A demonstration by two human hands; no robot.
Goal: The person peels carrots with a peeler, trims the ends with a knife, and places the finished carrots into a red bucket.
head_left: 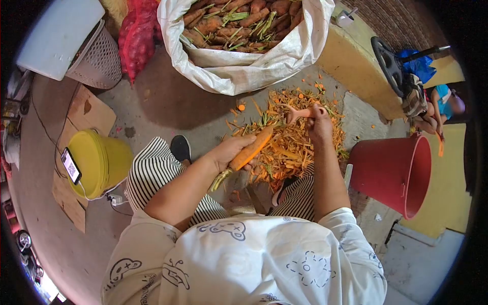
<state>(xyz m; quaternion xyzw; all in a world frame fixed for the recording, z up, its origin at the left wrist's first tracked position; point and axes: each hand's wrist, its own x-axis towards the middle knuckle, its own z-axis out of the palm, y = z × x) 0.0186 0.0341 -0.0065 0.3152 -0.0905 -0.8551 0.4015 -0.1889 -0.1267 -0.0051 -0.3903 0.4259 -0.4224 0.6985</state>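
- One carrot (252,148), tapered, is clamped in the left hand (235,152) above the near left edge of the peelings; a bright, smooth orange strip shows beside duller skin, and green stem stubs point toward the person.
- The right hand (319,122) is closed around the handle of one pinkish-orange Y-peeler (300,113), its forked head turned toward the carrot but apart from it.
- Below both, one loose heap of peelings (290,157), thin, curled orange and brown strips, spreads over the concrete floor (188,109).
- Beyond it stands one white woven sack (218,76), its rim folded outward, holding many carrots, too overlapped to count.
- Two plastic buckets: a red one (378,165) tilted right of the heap; a yellow one (114,157) at left, a phone (71,165) on it.
- Floor shows between the sack and the yellow bucket; a yellow ledge (356,66) edges it at upper right.
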